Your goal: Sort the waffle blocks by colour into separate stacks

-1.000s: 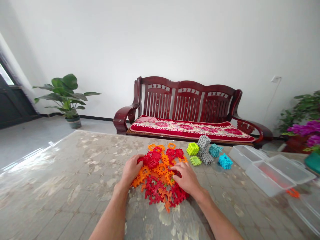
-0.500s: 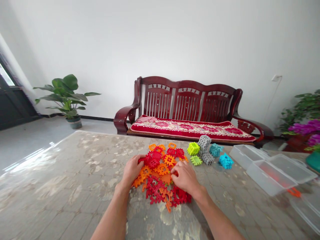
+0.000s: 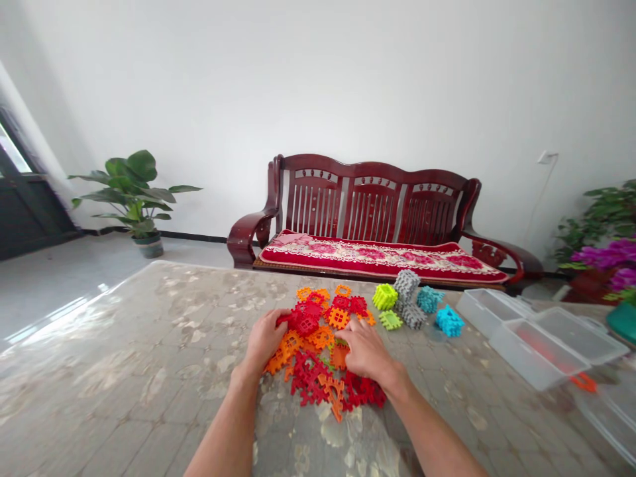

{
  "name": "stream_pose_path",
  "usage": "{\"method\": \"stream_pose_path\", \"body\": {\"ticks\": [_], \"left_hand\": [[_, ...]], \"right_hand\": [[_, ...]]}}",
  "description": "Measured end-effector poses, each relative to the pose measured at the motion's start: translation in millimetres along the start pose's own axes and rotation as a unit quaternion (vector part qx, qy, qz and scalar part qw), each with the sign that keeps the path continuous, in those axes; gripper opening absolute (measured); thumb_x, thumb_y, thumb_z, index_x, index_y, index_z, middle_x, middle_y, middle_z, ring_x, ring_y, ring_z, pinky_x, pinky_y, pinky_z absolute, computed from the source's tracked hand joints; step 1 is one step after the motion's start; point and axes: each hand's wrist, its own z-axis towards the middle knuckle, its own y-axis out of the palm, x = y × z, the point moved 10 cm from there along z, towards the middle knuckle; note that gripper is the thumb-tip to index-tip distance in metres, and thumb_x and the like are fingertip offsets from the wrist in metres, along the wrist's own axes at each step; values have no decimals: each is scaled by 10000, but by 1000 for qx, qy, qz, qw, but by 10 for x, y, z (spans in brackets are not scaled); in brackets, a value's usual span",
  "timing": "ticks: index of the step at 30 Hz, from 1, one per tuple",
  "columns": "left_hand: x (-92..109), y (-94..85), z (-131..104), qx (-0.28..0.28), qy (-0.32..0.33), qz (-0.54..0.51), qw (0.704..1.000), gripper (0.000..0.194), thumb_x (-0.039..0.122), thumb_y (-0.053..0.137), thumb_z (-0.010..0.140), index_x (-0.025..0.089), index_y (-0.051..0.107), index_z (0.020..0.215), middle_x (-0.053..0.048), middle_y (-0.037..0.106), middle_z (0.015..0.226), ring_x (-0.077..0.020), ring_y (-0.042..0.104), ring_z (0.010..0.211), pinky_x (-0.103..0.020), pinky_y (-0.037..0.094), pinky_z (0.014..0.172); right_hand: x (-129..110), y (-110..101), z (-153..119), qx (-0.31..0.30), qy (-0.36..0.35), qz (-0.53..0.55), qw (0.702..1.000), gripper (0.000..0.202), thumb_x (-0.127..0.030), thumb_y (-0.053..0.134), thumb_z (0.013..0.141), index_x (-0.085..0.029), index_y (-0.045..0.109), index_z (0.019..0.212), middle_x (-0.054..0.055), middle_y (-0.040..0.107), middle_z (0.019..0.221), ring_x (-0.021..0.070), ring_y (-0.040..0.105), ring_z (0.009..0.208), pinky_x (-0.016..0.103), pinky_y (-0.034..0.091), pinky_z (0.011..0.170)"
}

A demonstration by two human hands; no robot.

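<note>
The orange triangular piece [image 3: 334,397] points toward the tabletop's [image 3: 149,371] near edge; left hand [image 3: 265,341] pinches a red interlocking piece [image 3: 289,319], right hand [image 3: 366,348] bends palm-down, grip unclear.

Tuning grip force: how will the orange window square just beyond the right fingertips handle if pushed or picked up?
Probably light for its size: the orange square looks thin, with openings cut through. Likely fairly stiff, since it shows no visible sag. Its toothed edges might snag the nearby red pieces if pushed.

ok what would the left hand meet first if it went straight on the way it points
The left hand would most likely meet the red pieces just ahead, though their exact depth is unclear.
</note>
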Motion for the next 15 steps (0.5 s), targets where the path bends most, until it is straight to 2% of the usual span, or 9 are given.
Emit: {"method": "stream_pose_path", "body": {"ticks": [4, 10, 13, 15], "left_hand": [[-17, 5, 2, 2, 4, -1, 1000, 339, 183, 480, 809, 224, 701, 1062, -40, 730, 1125, -182, 650, 1061, -304, 453, 998], [16, -15, -6, 0, 4, -6, 1000, 339, 169, 486, 805, 230, 699, 1061, -34, 730, 1127, -178, 644, 1068, -301, 450, 1000], [9, -12, -5, -2, -1, -5, 1000, 342, 160, 491, 799, 234, 697, 1061, -28, 731, 1129, -174, 643, 1070, -295, 449, 1003], [7, -4, -3, -4, 0, -5, 1000, 341, 160, 487, 801, 228, 697, 1061, -33, 729, 1134, -175, 642, 1074, -294, 448, 1005]], "right_hand": [[-9, -2, 18, -12, -7, -20, 1000, 435, -211, 629, 758, -280, 662, 1186, 84, 544, 1138, 252, 456, 1081, 351, 341, 907], [-2, -40, 25, -25, -7, -19, 999, 499, -94, 628, 678, -267, 644, 1146, 81, 540, 1182, 266, 454, 1161, 360, 343, 923], [8, -67, 34, -22, -8, -6, 1000, 436, -97, 635, 652, -223, 650, 1070, 80, 573, 1125, 247, 494, 1097, 326, 360, 880], [26, -103, 30, 3, -8, 2, 1000, 386, -105, 635, 650, -200, 645, 1023, 75, 597, 1076, 224, 522, 1031, 299, 366, 838]]}}
